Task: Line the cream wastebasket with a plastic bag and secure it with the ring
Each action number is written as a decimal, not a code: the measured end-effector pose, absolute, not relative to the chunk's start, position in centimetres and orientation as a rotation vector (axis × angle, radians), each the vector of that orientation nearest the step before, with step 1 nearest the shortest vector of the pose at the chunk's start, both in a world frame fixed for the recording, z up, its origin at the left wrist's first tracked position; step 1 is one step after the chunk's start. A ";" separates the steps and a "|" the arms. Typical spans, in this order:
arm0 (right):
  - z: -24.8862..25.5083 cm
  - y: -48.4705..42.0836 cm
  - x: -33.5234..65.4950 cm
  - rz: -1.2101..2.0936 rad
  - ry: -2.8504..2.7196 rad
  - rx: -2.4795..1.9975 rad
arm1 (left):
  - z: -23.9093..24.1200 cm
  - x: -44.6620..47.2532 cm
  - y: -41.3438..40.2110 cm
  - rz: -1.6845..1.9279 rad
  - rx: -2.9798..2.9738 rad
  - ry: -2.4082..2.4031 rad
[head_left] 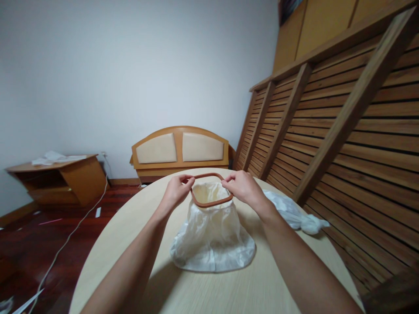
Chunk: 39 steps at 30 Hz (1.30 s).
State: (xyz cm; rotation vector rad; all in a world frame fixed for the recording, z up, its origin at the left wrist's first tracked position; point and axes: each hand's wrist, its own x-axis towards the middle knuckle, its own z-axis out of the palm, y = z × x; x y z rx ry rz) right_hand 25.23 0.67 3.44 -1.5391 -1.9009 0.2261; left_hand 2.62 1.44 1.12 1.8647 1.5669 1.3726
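A brown, rounded rectangular rim ring [209,204] is held level by both hands over a bin [212,231] draped in a thin white plastic bag. The bag hangs loosely down the outside and spreads on the round table. My left hand [176,189] pinches the ring's far left corner between thumb and fingers. At the far right corner, my right hand [244,185] grips the ring in the same way. The ring's near side lies against the bag around the bin's mouth, while its far side sits higher. The pale bin interior shows through the ring.
A bunched white plastic bag [297,213] lies on the table [121,257] to the right. Slatted wooden panels [327,144] lean close by on that side. A headboard [180,148] stands behind, and a low cabinet [81,183] with papers is at left. A cable [70,235] crosses the floor.
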 end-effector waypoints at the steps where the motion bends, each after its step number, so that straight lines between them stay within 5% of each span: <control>1: 3.5 0.5 25.2 0.219 -1.917 -1.545 | 1.0 2.5 1.5 1.353 1.879 1.559; 39: 3.4 -0.7 24.9 0.157 -2.186 -1.722 | -1.5 2.7 3.2 1.277 1.838 1.494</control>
